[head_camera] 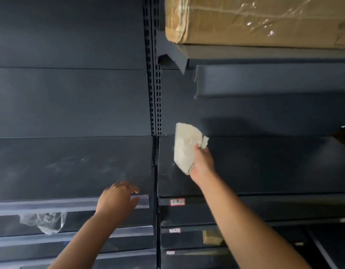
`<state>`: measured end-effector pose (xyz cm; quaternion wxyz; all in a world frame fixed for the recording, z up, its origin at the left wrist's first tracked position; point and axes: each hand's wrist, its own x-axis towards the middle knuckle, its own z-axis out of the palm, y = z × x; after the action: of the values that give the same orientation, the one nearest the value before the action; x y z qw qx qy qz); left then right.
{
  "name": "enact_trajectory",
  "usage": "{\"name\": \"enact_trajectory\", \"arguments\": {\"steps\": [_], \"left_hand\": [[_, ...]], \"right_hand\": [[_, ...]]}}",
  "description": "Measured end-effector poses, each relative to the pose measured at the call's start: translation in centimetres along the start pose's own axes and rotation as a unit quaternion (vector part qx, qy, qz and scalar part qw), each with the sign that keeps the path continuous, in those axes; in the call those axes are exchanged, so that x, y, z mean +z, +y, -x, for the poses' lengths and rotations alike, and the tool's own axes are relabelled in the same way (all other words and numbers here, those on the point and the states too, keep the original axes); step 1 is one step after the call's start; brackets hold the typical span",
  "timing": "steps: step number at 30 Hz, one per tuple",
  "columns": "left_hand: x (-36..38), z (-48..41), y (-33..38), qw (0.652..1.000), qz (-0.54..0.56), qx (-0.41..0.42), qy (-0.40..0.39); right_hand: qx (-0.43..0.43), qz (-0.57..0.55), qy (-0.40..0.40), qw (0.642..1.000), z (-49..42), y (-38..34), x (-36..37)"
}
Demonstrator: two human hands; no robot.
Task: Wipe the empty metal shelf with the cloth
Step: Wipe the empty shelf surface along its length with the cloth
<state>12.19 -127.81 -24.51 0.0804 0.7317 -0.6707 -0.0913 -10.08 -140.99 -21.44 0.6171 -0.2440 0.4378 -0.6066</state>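
Note:
A dark metal shelf [264, 167] runs across the right bay, bare on top, with a small label "1-6" on its front edge. My right hand [203, 162] grips a folded white cloth [184, 147] over the shelf's left end, near the back panel. Whether the cloth touches the surface I cannot tell. My left hand [117, 199] rests on the front lip of the neighbouring left shelf [61, 167], fingers spread, holding nothing.
A slotted upright post [154, 74] divides the two bays. A cardboard box wrapped in plastic film [255, 20] sits on the shelf above right. A crumpled clear plastic bag [45, 222] hangs below the left shelf. Lower shelves with labels lie underneath.

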Motion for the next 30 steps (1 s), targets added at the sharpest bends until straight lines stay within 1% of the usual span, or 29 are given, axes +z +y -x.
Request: {"name": "enact_trajectory", "arguments": {"steps": [2,3,4,5,6,8,10,11,13,14,15,16,18,19,20,21,22,23,24,25,27,30], "left_hand": [[0.0,0.0,-0.3,1.000,0.002,-0.015,-0.015],[0.0,0.0,-0.3,1.000,0.004,-0.022,-0.020],[0.1,0.0,-0.3,0.999,0.005,-0.026,-0.023],[0.3,-0.1,-0.3,0.999,0.004,-0.027,-0.025],[0.4,-0.1,-0.3,0.999,0.002,-0.028,-0.027],[0.5,-0.2,-0.1,0.999,-0.003,-0.030,-0.030],[0.7,-0.2,0.2,0.999,-0.014,-0.037,-0.028],[0.7,-0.2,0.3,0.998,-0.020,-0.043,-0.028],[0.8,-0.2,0.5,0.998,-0.028,-0.056,-0.031],[0.8,-0.1,0.6,0.997,-0.031,-0.063,-0.032],[0.9,-0.1,0.6,0.997,-0.034,-0.068,-0.032],[0.9,-0.1,0.7,0.996,-0.036,-0.073,-0.030],[1.0,-0.2,0.9,0.996,-0.037,-0.083,-0.022],[0.9,-0.2,1.0,0.995,-0.039,-0.091,-0.019],[0.9,-0.2,1.1,0.994,-0.042,-0.097,-0.017],[0.8,-0.2,1.2,0.994,-0.048,-0.102,-0.017],[0.8,-0.2,1.2,0.993,-0.053,-0.105,-0.018],[0.9,-0.3,1.3,0.993,-0.055,-0.108,-0.016],[0.9,-0.2,1.4,0.992,-0.053,-0.112,-0.011],[1.0,-0.2,1.4,0.992,-0.047,-0.118,-0.007],[1.3,-0.1,1.3,0.991,-0.027,-0.135,0.000],[1.5,0.0,1.1,0.989,-0.003,-0.144,0.008]], "right_hand": [[-0.087,0.031,0.028,0.995,-1.6,-3.2,-2.4],[-0.136,0.078,0.054,0.986,-2.3,-4.7,-3.8],[-0.180,0.147,0.086,0.969,-3.1,-6.0,-5.2],[-0.218,0.236,0.117,0.940,-3.9,-7.1,-6.8],[-0.240,0.330,0.139,0.902,-4.8,-7.9,-8.5],[-0.247,0.469,0.154,0.834,-6.4,-8.4,-12.0],[-0.232,0.552,0.152,0.786,-7.8,-7.5,-14.2],[-0.213,0.591,0.139,0.765,-8.3,-6.6,-14.5],[-0.179,0.677,0.080,0.709,-8.6,-3.9,-13.4],[-0.175,0.714,0.049,0.676,-8.5,-2.2,-12.1],[-0.182,0.736,0.023,0.651,-8.2,-0.5,-10.5],[-0.191,0.740,-0.002,0.645,-7.6,1.1,-8.5],[-0.202,0.722,-0.059,0.660,-6.5,4.3,-4.3],[-0.196,0.701,-0.088,0.680,-5.8,5.7,-2.2],[-0.171,0.663,-0.111,0.720,-5.1,6.7,-0.2],[-0.127,0.591,-0.122,0.787,-4.4,7.2,1.7],[-0.067,0.486,-0.117,0.864,-3.8,7.4,3.2],[-0.007,0.366,-0.102,0.925,-3.5,7.2,4.3],[0.022,0.268,-0.077,0.960,-3.6,6.9,4.9],[0.024,0.210,-0.055,0.976,-3.9,6.2,5.2],[-0.002,0.151,-0.019,0.988,-5.3,4.2,4.5],[-0.084,0.132,0.037,0.987,-8.4,0.5,2.5]]}}
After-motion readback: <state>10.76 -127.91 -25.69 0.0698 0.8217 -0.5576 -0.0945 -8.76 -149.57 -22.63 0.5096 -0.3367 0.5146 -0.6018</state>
